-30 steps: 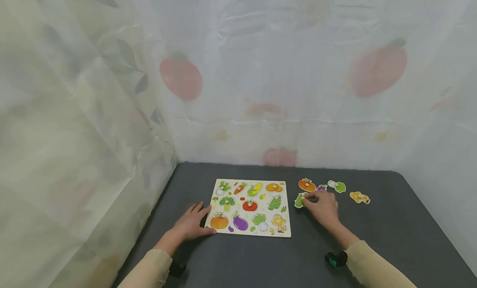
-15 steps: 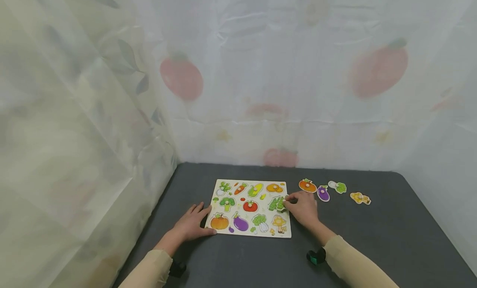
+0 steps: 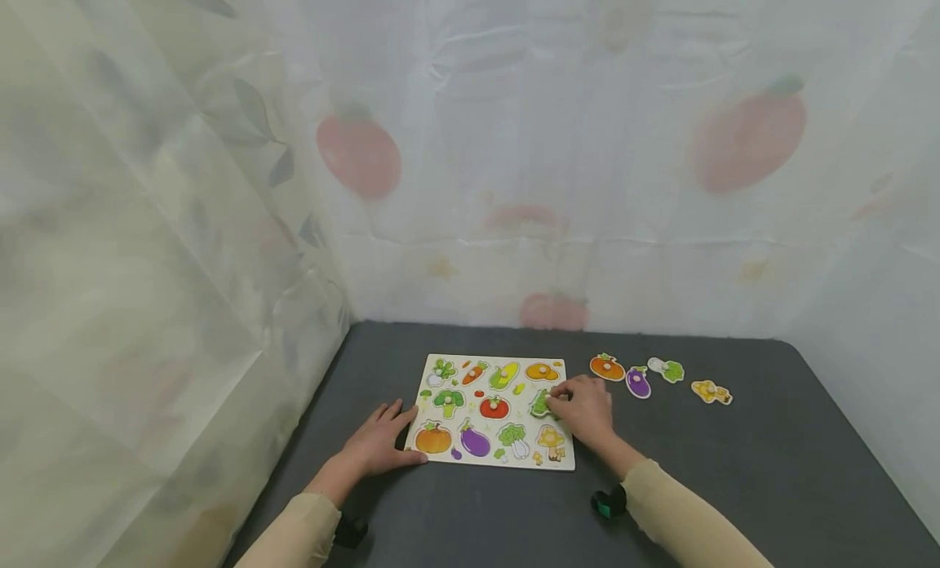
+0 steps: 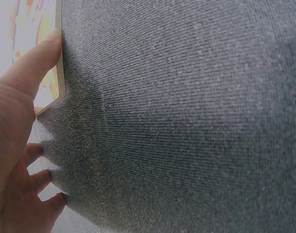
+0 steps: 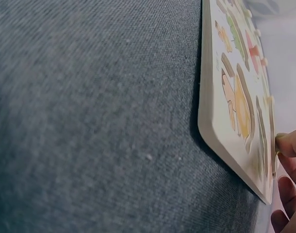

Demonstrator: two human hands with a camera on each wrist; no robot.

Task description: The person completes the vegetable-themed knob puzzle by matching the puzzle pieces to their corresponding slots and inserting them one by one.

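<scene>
A white vegetable puzzle board [image 3: 518,413] lies flat on the dark table. My right hand [image 3: 587,409] pinches a green vegetable puzzle piece [image 3: 540,403] between thumb and fingertips, close over the matching green shape at the board's right side. In the right wrist view, the piece's edge [image 5: 272,131] shows on edge beside the thumb. My left hand [image 3: 374,441] rests at the board's near left corner, fingers spread. Its thumb [image 4: 43,51] lies on the board's near edge. Knobbed pieces, such as the tomato [image 3: 494,407] and broccoli [image 3: 449,401], sit in the two upper rows.
Right of the board lie loose pieces: a pumpkin [image 3: 607,367], an eggplant [image 3: 638,382], a white-and-green leafy vegetable [image 3: 666,370] and a yellow mushroom [image 3: 711,392]. The board's bottom row shows recesses with printed pictures. Curtains [image 3: 558,184] stand behind and beside the table.
My right hand has picked up the green piece from beside the loose pieces and carried it left over the board. My left hand has stayed put.
</scene>
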